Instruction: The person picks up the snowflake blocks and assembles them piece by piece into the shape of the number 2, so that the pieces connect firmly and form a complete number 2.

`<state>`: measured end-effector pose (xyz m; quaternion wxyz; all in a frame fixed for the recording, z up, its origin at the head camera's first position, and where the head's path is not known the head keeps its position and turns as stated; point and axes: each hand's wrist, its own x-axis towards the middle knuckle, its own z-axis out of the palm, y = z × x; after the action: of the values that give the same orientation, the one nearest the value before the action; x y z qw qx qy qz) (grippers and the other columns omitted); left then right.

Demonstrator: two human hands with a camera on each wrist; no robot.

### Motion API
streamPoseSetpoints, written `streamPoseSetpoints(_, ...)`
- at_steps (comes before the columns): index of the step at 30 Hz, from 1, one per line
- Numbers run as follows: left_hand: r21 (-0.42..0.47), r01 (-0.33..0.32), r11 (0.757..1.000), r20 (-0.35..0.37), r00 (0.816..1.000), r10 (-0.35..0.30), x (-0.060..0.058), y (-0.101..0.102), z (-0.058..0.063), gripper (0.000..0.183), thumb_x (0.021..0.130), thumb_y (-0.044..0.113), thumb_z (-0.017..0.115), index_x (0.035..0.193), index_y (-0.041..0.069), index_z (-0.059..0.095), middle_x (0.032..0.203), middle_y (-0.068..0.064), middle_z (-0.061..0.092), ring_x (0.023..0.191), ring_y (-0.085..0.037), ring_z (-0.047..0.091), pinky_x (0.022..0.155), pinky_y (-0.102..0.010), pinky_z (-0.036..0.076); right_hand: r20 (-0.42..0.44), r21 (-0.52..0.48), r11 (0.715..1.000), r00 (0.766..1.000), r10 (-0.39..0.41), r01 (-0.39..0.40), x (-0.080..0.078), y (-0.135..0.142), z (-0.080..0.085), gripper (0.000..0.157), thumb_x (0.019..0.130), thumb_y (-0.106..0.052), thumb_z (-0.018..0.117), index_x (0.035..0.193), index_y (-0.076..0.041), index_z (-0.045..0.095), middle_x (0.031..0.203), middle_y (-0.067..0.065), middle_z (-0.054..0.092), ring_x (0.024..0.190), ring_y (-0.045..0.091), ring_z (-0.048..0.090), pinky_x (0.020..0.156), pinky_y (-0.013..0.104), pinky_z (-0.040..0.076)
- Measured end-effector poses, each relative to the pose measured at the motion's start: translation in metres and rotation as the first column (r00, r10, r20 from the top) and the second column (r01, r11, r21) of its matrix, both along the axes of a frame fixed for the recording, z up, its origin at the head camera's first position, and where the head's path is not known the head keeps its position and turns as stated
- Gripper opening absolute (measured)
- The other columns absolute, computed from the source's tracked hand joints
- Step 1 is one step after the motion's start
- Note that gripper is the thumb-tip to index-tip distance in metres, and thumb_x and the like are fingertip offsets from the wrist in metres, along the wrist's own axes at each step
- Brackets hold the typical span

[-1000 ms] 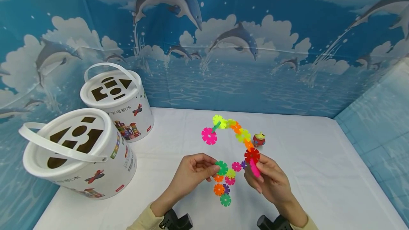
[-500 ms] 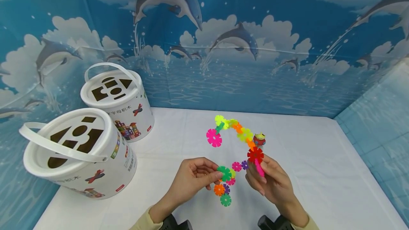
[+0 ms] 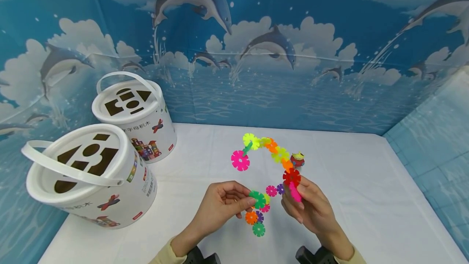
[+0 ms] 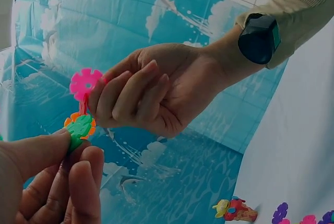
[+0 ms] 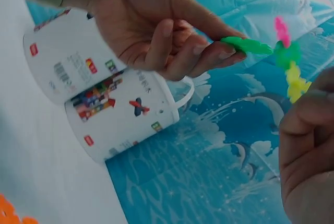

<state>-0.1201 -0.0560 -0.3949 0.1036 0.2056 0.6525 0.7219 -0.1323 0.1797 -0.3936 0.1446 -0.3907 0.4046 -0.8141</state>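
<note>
In the head view my left hand [image 3: 227, 201] pinches a green notched snowflake disc [image 3: 258, 199] between thumb and fingers, its flat face toward the camera. Opposite it, my right hand [image 3: 311, 209] grips a bright pink disc [image 3: 295, 192] at the lower end of a linked chain. From there the chain arches up and left: a red disc [image 3: 292, 177], then orange and yellow ones [image 3: 280, 155], and a pink disc [image 3: 240, 160] at its far end. A gap separates the green disc from the chain. The left wrist view shows the green disc [image 4: 80, 127] at the fingertips.
Several loose discs lie on the white table below the hands, among them an orange [image 3: 251, 217], a green [image 3: 258, 229] and a purple one [image 3: 280, 189]. A small red toy figure [image 3: 297, 160] stands behind the chain. Two white lidded buckets [image 3: 141, 199] occupy the left.
The left hand has lowered the green disc slightly and turned it more face-on. My right hand has shifted a little to the right and down, and the chain's free end has swung right, then back left.
</note>
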Motion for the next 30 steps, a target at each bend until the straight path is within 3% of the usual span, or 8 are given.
streamPoseSetpoints(3, 0.022, -0.011, 1.000, -0.029, 1.000, 0.012, 0.001, 0.003, -0.003, 0.014, 0.087, 0.010, 0.070, 0.096, -0.001, 0.068, 0.083, -0.013, 0.070, 0.067, -0.019, 0.066, 0.056, -0.032, 0.054, -0.036, 0.148, 0.974, 0.986, -0.165, 0.169, 0.003, -0.002, 0.002, 0.031, 0.101, 0.001, 0.018, 0.097, -0.006, 0.048, 0.066, 0.010, 0.036, 0.045, 0.026, 0.035, 0.042, 0.036, 0.025)
streamPoseSetpoints(9, 0.033, -0.100, 0.994, -0.196, 0.975, 0.105, 0.002, 0.010, -0.010, 0.008, 0.085, 0.009, 0.072, 0.091, 0.004, 0.070, 0.080, -0.007, 0.070, 0.059, -0.017, 0.065, 0.050, -0.036, 0.054, -0.176, 0.341, 0.834, 0.901, -0.397, 0.434, 0.005, -0.008, 0.000, 0.022, 0.101, 0.005, 0.029, 0.085, -0.002, 0.043, 0.061, 0.009, 0.037, 0.042, 0.023, 0.041, 0.039, 0.034, 0.035)
streamPoseSetpoints(14, 0.036, -0.230, 0.973, -0.418, 0.880, 0.224, 0.000, 0.014, -0.012, 0.006, 0.081, 0.004, 0.075, 0.087, 0.005, 0.072, 0.081, -0.006, 0.071, 0.062, -0.010, 0.064, 0.048, -0.029, 0.052, -0.262, 0.367, 0.768, 0.851, -0.456, 0.525, 0.004, -0.011, -0.006, 0.019, 0.098, 0.010, 0.033, 0.087, 0.001, 0.046, 0.061, 0.007, 0.041, 0.044, 0.019, 0.042, 0.036, 0.032, 0.037)
streamPoseSetpoints(17, 0.032, -0.286, 0.958, -0.495, 0.828, 0.264, 0.003, 0.015, -0.003, 0.008, 0.078, -0.001, 0.076, 0.083, 0.004, 0.072, 0.079, -0.006, 0.070, 0.065, -0.008, 0.063, 0.048, -0.025, 0.051, -0.287, 0.400, 0.730, 0.832, -0.475, 0.555, 0.004, -0.012, -0.008, 0.018, 0.098, 0.010, 0.036, 0.089, 0.000, 0.048, 0.061, 0.006, 0.043, 0.045, 0.017, 0.043, 0.036, 0.032, 0.039)
streamPoseSetpoints(21, 0.022, -0.312, 0.950, -0.525, 0.805, 0.277, 0.010, 0.017, 0.015, 0.009, 0.075, -0.006, 0.076, 0.080, 0.001, 0.071, 0.077, -0.006, 0.070, 0.064, -0.008, 0.063, 0.048, -0.024, 0.051, -0.314, 0.416, 0.708, 0.821, -0.478, 0.571, 0.005, -0.014, -0.010, 0.019, 0.098, 0.011, 0.037, 0.088, -0.001, 0.049, 0.060, 0.005, 0.043, 0.045, 0.016, 0.043, 0.036, 0.030, 0.039)
streamPoseSetpoints(24, 0.008, -0.324, 0.946, -0.549, 0.790, 0.274, 0.007, 0.016, 0.004, 0.009, 0.076, -0.002, 0.077, 0.082, 0.003, 0.072, 0.079, -0.004, 0.071, 0.066, -0.006, 0.064, 0.049, -0.022, 0.051, -0.339, 0.413, 0.700, 0.812, -0.476, 0.583, 0.004, -0.015, -0.011, 0.020, 0.097, 0.012, 0.038, 0.087, -0.002, 0.049, 0.059, 0.004, 0.043, 0.045, 0.015, 0.044, 0.036, 0.029, 0.038)
streamPoseSetpoints(28, -0.002, -0.337, 0.942, -0.604, 0.751, 0.267, 0.001, 0.016, -0.017, 0.010, 0.078, 0.004, 0.078, 0.086, 0.008, 0.073, 0.082, 0.000, 0.071, 0.070, -0.002, 0.063, 0.050, -0.018, 0.050, -0.379, 0.428, 0.659, 0.784, -0.491, 0.619, 0.005, -0.016, -0.012, 0.020, 0.096, 0.012, 0.041, 0.086, -0.004, 0.051, 0.057, 0.002, 0.044, 0.045, 0.013, 0.045, 0.036, 0.030, 0.038)
streamPoseSetpoints(30, -0.002, -0.343, 0.939, -0.628, 0.732, 0.266, 0.002, 0.016, -0.017, 0.011, 0.078, 0.004, 0.078, 0.087, 0.008, 0.073, 0.082, 0.001, 0.071, 0.070, -0.001, 0.063, 0.051, -0.017, 0.050, -0.401, 0.432, 0.635, 0.767, -0.502, 0.641, 0.005, -0.017, -0.012, 0.021, 0.095, 0.011, 0.043, 0.086, -0.005, 0.051, 0.057, 0.001, 0.044, 0.045, 0.013, 0.045, 0.037, 0.031, 0.038)
